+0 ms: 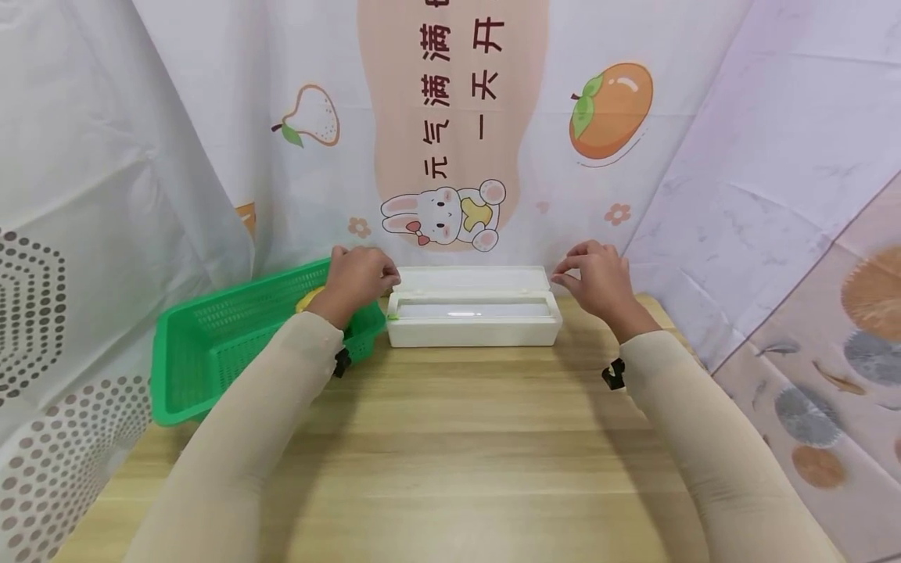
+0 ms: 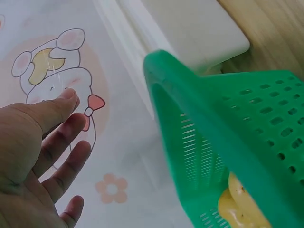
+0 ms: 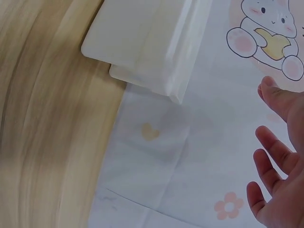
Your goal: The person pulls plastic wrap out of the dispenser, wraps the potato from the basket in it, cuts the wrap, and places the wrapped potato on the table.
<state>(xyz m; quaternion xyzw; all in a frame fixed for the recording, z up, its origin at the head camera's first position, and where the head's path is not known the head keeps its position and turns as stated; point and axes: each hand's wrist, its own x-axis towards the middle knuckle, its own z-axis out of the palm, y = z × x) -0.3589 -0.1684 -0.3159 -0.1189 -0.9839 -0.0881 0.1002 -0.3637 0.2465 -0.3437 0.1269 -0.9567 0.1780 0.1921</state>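
Observation:
A white cling film box (image 1: 472, 335) stands on the table with its lid (image 1: 472, 279) raised at the back. Beyond its left end, my left hand (image 1: 357, 275) is lifted, thumb and index finger pinched together. Faint clear streaks above that thumb in the left wrist view look like cling film (image 2: 58, 75). At the other end my right hand (image 1: 598, 277) is held up the same way, thumb against index finger, the other fingers spread loosely. The film between the hands is almost invisible. Neither hand touches the box.
A green plastic basket (image 1: 176, 375) is at the left, partly under my left forearm, with yellow fruit (image 2: 240, 202) in it. A printed cloth (image 1: 317, 188) hangs right behind the box. Wooden tabletop (image 1: 464, 438) lies in front.

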